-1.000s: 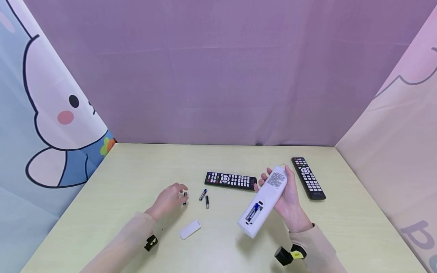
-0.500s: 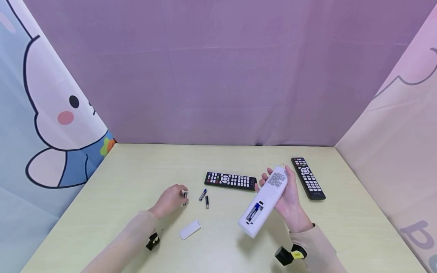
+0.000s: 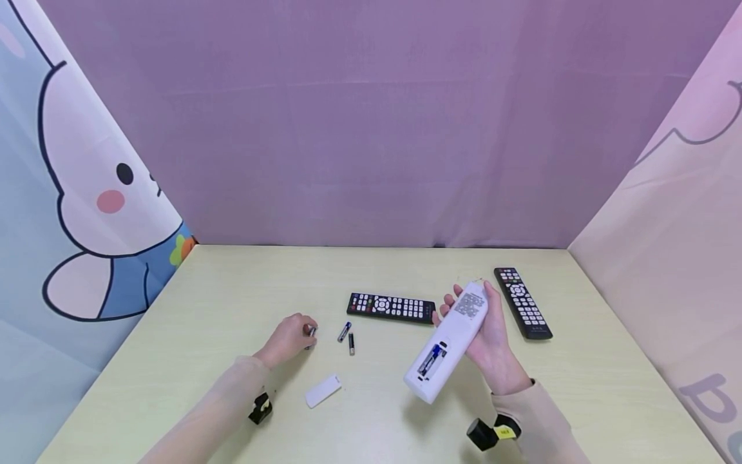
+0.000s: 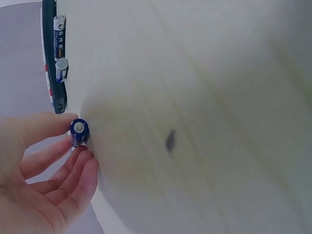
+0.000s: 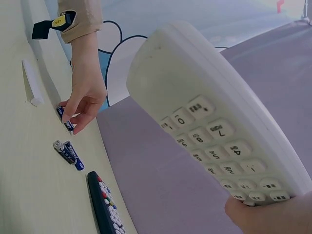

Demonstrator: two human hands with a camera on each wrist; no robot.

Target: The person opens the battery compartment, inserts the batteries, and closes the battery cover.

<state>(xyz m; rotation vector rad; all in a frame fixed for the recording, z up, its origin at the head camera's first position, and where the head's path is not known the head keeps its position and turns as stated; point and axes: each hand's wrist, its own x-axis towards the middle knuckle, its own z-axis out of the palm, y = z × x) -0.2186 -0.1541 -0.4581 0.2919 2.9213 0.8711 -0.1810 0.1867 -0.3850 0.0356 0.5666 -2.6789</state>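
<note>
My left hand [image 3: 288, 339] pinches a small blue and silver battery [image 4: 79, 132] low over the table, at the left of the head view. My right hand [image 3: 491, 351] holds a white remote control [image 3: 456, 332] raised, its back turned up. In its uncovered battery compartment lies one battery [image 3: 430, 362] with a slot beside it. The right wrist view shows the remote's button side. Two loose batteries, one blue and silver [image 3: 344, 331] and one darker [image 3: 351, 344], lie just right of my left hand. A white battery cover [image 3: 323, 391] rests nearer to me.
A black remote control [image 3: 391, 307] lies crosswise behind the loose batteries. Another black remote [image 3: 523, 303] lies at the right, beyond my right hand. A purple cloth [image 3: 382, 129] hangs along the table's back edge, with printed cloth walls at both sides.
My left fingers have closed on the battery, which now stands at a different tilt and slightly further left. My right hand and the white remote control have stayed nearly still.
</note>
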